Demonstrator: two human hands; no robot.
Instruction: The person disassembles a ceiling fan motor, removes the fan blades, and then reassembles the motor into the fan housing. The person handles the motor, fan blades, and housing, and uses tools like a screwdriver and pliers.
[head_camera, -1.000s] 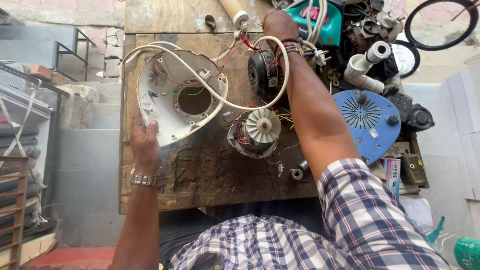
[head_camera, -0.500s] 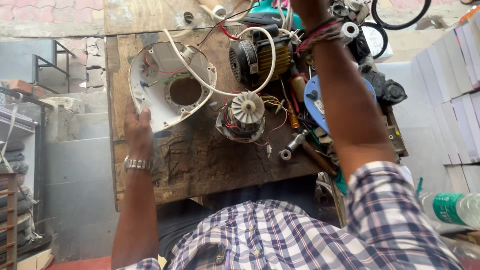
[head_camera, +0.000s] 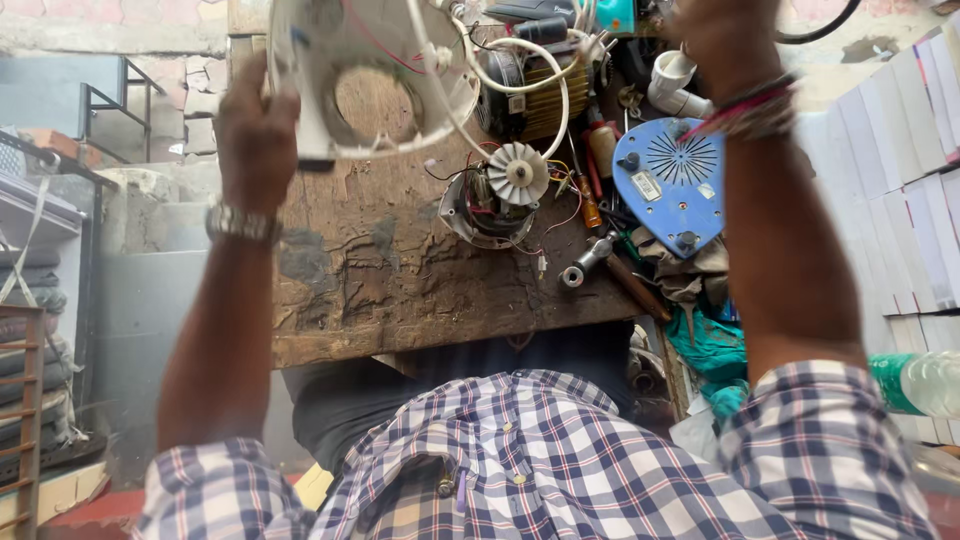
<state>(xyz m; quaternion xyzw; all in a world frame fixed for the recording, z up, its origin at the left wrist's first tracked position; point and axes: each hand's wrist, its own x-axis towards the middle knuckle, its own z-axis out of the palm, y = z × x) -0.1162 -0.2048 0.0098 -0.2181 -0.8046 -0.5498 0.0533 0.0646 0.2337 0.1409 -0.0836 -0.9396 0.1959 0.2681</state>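
The left hand (head_camera: 255, 130) grips the white round housing (head_camera: 375, 80) by its left rim, fingers wrapped on it. The right hand (head_camera: 715, 40) reaches farther up the bench (head_camera: 400, 280); its fingers are hidden.

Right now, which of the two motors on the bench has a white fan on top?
The nearer motor, with red wires; the farther motor shows copper windings.

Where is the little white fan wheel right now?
In the head view, the white fan wheel sits on top of a small motor on the wooden bench, between the white round housing and the blue cover.
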